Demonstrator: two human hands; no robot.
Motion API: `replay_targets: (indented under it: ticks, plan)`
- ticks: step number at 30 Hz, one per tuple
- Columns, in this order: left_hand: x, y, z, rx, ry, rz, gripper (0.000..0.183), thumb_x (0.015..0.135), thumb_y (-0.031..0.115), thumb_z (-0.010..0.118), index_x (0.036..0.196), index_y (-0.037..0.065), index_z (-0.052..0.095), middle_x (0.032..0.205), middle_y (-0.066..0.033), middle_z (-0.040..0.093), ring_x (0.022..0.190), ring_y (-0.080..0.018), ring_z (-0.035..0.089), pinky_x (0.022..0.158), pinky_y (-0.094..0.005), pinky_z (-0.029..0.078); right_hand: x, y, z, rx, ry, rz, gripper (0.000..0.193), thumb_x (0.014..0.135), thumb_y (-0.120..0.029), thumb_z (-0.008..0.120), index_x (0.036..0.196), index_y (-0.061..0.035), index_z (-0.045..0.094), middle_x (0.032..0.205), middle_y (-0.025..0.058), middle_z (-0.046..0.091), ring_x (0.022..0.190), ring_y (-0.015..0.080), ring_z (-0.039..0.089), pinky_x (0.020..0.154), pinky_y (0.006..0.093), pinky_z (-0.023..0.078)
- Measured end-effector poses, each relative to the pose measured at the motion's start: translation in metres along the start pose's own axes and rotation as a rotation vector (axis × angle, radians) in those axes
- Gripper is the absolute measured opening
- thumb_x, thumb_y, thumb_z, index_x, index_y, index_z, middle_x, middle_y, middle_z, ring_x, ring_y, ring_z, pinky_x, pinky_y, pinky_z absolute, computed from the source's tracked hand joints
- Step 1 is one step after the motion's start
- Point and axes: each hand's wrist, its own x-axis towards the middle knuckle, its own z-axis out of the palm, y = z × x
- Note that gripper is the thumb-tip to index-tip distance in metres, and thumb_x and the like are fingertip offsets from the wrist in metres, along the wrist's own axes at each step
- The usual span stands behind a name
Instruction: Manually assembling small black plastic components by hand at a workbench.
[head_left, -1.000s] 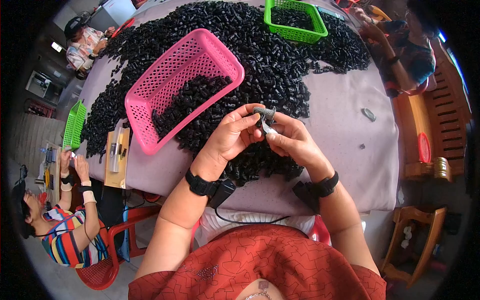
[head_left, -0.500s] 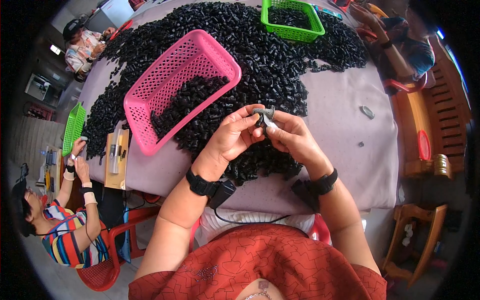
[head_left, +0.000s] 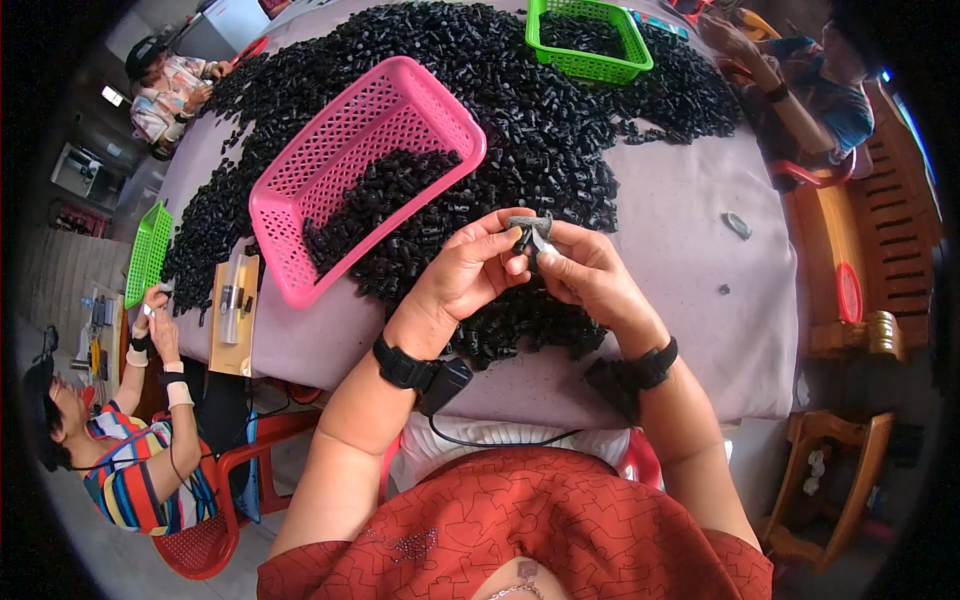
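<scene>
My left hand [head_left: 470, 262] and my right hand [head_left: 592, 272] meet above the near edge of the heap of small black parts [head_left: 530, 130]. The left fingers pinch a small black part [head_left: 522, 244], mostly covered by fingers. Between my right thumb and index finger is a small whitish, pointed, blade-like piece [head_left: 541, 243], set against the black part. A grey sleeve-like piece [head_left: 528, 222] lies across the fingertips; I cannot tell which finger it is on. Left of my hands, a pink perforated basket [head_left: 360, 105] sits on the heap, tilted, with black parts inside.
A green basket [head_left: 590, 66] stands at the far side; another green basket [head_left: 150, 254] is at the left edge. Near it lies a wooden board [head_left: 232, 350] with a clear tube. A grey oval piece [head_left: 737, 226] rests on the cloth [head_left: 690, 300]. Several people sit around the table.
The whitish piece has turned slightly and sits a little lower against the black part. Both hands stay in nearly the same place.
</scene>
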Motion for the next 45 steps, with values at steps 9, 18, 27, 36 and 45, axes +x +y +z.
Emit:
replay_targets:
  ticks: [9,18,27,36,45]
  plan:
    - [0.002,0.0,0.001,0.095,0.077,0.1,0.029,0.091,0.008,0.062,0.118,0.006,0.055,0.092,-0.002,0.065,0.065,-0.009,0.061,0.065,-0.0239,0.052,-0.002,-0.002,0.01,0.001,-0.064,-0.058,0.055,0.093,-0.013,0.061,0.141,-0.0039,0.037,0.097,-0.0001,0.063,0.061,0.0025,0.044,0.05,0.0168,0.035]
    - [-0.002,0.002,0.002,0.203,0.038,0.142,0.031,0.092,0.009,0.061,0.122,0.004,0.053,0.096,-0.0031,0.064,0.068,-0.008,0.06,0.064,-0.0224,0.052,-0.002,-0.003,0.01,0.046,-0.111,-0.028,0.063,0.092,-0.015,0.063,0.146,-0.0057,0.032,0.091,-0.0016,0.06,0.06,0.0033,0.043,0.049,0.0172,0.034]
    - [-0.005,0.007,0.013,0.213,0.069,0.151,0.03,0.09,0.006,0.062,0.119,0.003,0.055,0.092,-0.0025,0.064,0.066,-0.0092,0.062,0.063,-0.023,0.055,-0.004,-0.004,0.012,0.071,-0.108,-0.012,0.063,0.092,-0.016,0.062,0.146,-0.0071,0.032,0.078,-0.0043,0.052,0.058,0.003,0.041,0.047,0.0174,0.031]
    - [-0.022,0.021,0.03,1.052,0.361,1.061,0.018,0.091,0.0,0.059,0.109,0.0,0.06,0.092,-0.0023,0.061,0.074,-0.0084,0.058,0.068,-0.0213,0.049,-0.014,-0.024,0.011,-0.424,0.272,-0.065,0.044,0.084,-0.009,0.07,0.127,-0.0079,0.059,0.074,-0.0104,0.05,0.06,-0.0004,0.04,0.05,0.0169,0.032]
    - [-0.031,0.066,0.021,1.577,0.696,1.483,0.018,0.082,-0.003,0.063,0.099,0.002,0.065,0.098,-0.01,0.062,0.084,-0.0223,0.062,0.076,-0.0331,0.05,0.012,-0.026,-0.093,-0.707,0.696,-0.11,0.028,0.084,-0.018,0.066,0.104,0.0022,0.064,0.076,0.002,0.06,0.063,0.0088,0.058,0.047,0.023,0.046]
